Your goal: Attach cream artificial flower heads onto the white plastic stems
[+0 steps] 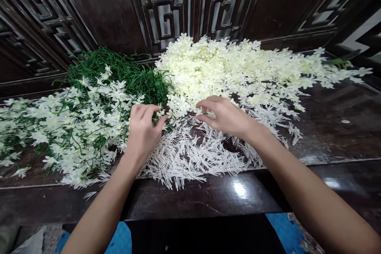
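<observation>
My left hand (145,127) is above the middle of the bench, its thumb and forefinger curled around a small white artificial flower (162,113) with some green at it. Facing it, my right hand (224,115) has its fingers and thumb bent toward each other; what lies between them is too small to make out. Beneath both hands spreads a pile of thin white stamens (184,156). Behind the right hand rises a heap of loose cream-white petals (214,67). White flowers on green stems (86,127) lie beside my left wrist, with bare green stems (125,69) behind them.
All the piles rest on a dark, glossy wooden bench (333,127), whose front edge is close to my body. A carved wooden backrest (110,12) stands behind them. One stray white bit (345,121) lies at the right. Blue material (285,232) shows below the bench.
</observation>
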A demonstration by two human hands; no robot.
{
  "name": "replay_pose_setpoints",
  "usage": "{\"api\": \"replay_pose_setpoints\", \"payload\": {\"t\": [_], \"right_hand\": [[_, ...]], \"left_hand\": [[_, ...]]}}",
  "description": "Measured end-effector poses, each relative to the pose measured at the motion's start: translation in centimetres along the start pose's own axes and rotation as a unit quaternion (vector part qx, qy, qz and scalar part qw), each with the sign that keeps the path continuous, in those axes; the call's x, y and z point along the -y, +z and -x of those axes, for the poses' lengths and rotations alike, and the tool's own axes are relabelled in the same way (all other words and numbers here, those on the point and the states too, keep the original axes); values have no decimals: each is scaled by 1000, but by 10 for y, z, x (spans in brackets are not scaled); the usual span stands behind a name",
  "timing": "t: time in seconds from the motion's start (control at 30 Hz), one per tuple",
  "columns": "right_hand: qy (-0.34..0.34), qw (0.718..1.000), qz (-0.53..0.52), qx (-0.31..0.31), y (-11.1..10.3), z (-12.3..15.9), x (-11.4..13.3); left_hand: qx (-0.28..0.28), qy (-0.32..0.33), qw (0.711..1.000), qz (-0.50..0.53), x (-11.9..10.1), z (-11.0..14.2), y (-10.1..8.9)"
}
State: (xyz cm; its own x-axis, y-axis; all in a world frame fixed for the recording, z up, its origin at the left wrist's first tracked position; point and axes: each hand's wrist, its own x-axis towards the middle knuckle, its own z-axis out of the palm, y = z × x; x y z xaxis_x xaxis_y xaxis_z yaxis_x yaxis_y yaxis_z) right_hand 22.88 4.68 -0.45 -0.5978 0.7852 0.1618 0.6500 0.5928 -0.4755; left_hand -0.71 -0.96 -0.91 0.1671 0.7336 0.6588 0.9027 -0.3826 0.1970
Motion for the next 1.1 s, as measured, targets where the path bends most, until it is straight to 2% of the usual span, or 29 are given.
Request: {"api": "replay_pose_setpoints", "payload": {"t": [0.1, 0.17, 0.27, 0.33, 0.47, 0.63, 0.93, 1.1], "right_hand": [[-47, 999, 20, -7, 7, -1, 3], [-77, 997, 11, 7, 10, 0, 4], [-112, 991, 1, 74, 13, 2, 8], [-112, 987, 8, 111, 15, 4, 10], [-88, 986, 26, 141, 18, 4, 10], [-83, 986, 30, 142, 20, 2, 10], [-72, 993, 48, 86, 18, 2, 8], [-15, 998, -5, 62, 17, 2, 7]], "left_hand": [[37, 9, 999, 32, -5, 1, 0], [111, 20, 990, 80, -9, 3, 0], [234, 30, 966, 109, -12, 6, 2], [264, 19, 962, 63, -11, 7, 2], [260, -25, 965, -33, -5, 7, 1], [240, -46, 968, -59, 1, 3, -4], [223, -82, 969, -74, 1, -2, -11], [170, -76, 981, -45, 6, 1, -8]]}}
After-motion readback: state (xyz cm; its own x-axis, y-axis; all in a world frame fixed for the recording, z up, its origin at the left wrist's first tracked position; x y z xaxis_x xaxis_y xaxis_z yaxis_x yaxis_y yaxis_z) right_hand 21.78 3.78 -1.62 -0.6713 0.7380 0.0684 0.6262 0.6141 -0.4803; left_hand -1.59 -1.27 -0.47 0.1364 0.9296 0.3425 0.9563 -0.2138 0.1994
